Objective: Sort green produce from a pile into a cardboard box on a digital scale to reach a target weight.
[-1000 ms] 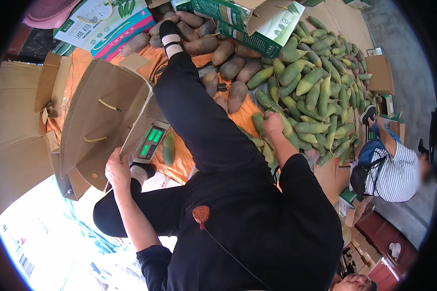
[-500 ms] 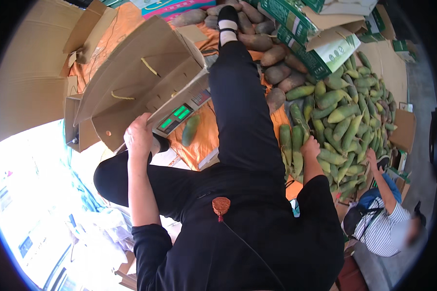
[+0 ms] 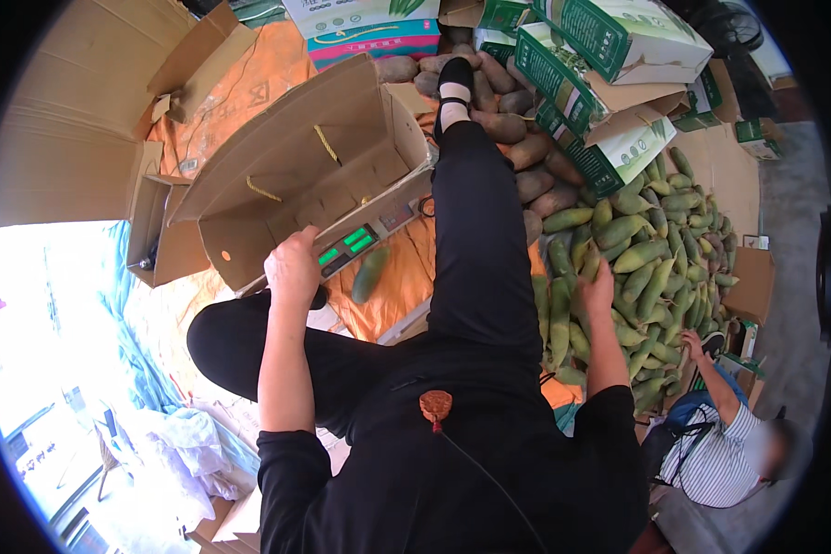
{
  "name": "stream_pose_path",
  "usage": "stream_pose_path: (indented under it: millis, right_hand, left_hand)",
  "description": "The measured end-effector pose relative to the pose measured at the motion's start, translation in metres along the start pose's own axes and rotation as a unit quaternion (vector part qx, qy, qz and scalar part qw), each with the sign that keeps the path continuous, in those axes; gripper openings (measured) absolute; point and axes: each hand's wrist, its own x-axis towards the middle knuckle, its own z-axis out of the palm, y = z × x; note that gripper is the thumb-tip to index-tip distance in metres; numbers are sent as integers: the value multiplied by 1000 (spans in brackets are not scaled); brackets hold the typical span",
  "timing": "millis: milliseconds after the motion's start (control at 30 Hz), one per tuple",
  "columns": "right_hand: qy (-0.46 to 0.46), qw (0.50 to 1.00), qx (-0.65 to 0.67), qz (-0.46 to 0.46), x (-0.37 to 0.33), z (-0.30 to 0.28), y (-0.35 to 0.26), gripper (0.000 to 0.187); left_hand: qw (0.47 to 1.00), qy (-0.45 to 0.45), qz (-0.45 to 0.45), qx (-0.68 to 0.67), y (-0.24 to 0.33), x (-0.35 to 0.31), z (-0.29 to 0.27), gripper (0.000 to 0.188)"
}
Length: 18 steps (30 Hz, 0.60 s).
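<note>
The left hand (image 3: 293, 268) grips the near edge of the open carton (image 3: 295, 175), fingers curled over it. The carton sits on a scale (image 3: 365, 242), its green display just right of that hand. Further right of the scale, past the outstretched leg, the right hand (image 3: 598, 294) rests on the mango pile (image 3: 651, 268); its grip cannot be told.

R hand (image 3: 598, 294) fingers hidden among green mangoes (image 3: 651, 268).

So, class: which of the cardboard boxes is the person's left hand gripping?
The open brown box with rope handles, sitting on the scale; the left hand grips its near edge. The green-printed boxes lie beyond, untouched.
</note>
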Motion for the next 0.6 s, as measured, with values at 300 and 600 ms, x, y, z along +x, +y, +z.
stream_pose_path:
  millis: [300, 600]
  right_hand:
    - [20, 858, 394, -328, 43, -141, -309, 58]
    - [-35, 775, 242, -583, -3, -74, -491, 45]
  left_hand:
    - [999, 50, 7, 16, -11, -5, 6, 13]
    - [1000, -3, -3, 16, -15, 4, 3, 10]
